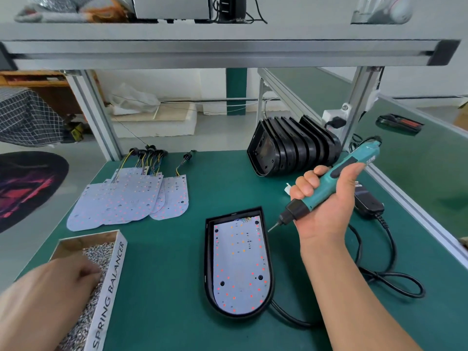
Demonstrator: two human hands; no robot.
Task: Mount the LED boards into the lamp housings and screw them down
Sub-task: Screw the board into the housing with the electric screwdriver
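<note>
Right hand [326, 198] gripping screwdriver [297, 210], left hand [50, 295] seemingly among boxed screws [98, 252]

Left of the lamp housing [208, 262], bare bench [167, 262] runs open to the screw box [111, 287]. Behind it, open bench reaches the spread LED boards [121, 198] and the stacked housings [291, 148]. To its right, the right hand [326, 198] gripping a screwdriver [311, 198] hangs over looping black cable [390, 274].
</note>
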